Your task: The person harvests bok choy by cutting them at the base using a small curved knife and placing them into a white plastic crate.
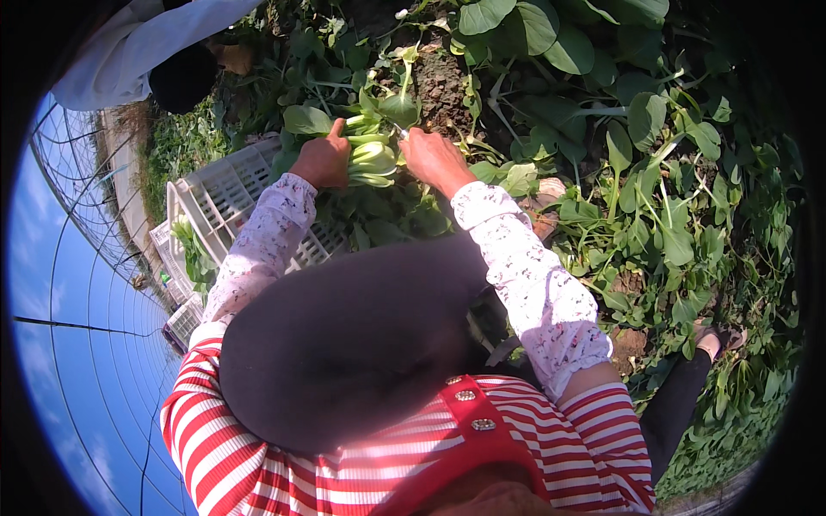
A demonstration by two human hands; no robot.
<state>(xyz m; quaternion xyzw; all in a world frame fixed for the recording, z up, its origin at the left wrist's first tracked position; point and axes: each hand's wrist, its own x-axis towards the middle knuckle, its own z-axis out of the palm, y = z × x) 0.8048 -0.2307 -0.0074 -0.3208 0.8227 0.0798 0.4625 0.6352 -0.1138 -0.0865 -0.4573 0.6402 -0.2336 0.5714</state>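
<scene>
My left hand (324, 157) is closed around a bunch of leafy greens with pale green stems (372, 158), its index finger stretched along the top. Just right of the stem ends, my right hand (431, 155) grips a small tool with a shiny metal part (402, 133), perhaps a knife; its handle is hidden in the fist. A single round leaf (399, 109) lies above the metal part. Both forearms wear white floral sleeves.
White slatted plastic crates (216, 193) stand at the left, one with greens (193, 255) at its side. Leafy plants (645, 168) cover the right around bare soil (442, 84). White cloth and a dark rounded shape (184, 77) are at upper left.
</scene>
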